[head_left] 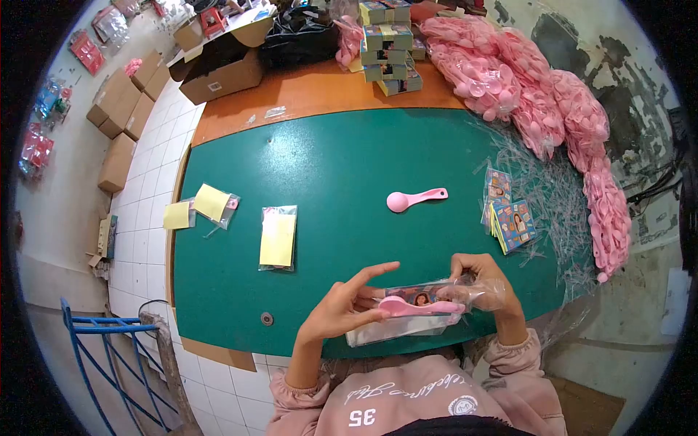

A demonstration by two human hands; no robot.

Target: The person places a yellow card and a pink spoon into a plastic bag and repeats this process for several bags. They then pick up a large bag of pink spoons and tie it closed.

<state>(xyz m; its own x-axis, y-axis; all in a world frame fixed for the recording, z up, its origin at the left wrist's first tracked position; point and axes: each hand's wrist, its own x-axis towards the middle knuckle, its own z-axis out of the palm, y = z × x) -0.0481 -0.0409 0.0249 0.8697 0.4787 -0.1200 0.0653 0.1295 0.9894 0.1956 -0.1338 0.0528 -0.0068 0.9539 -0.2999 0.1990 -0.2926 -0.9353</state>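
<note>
Near the front edge of the green table mat, my left hand [347, 308] grips a pink spoon [407, 307] at its bowl end, thumb below and index finger stretched out above. Behind the spoon is a printed picture card [422, 297], partly covered. My right hand [488, 287] is closed on a clear plastic bag [483, 296] around the spoon's handle end and the card. How far the spoon and card sit inside the bag is hard to make out. Another pink spoon [418, 198] lies on the mat beyond my hands.
Picture cards [514, 224] lie at right beside a heap of clear plastic bags [549, 196]. Bundled pink spoons [542, 91] line the right edge. Bagged yellow-backed packs [278, 238] lie at left. Card stacks [387, 54] and an open carton [222, 76] stand at the back.
</note>
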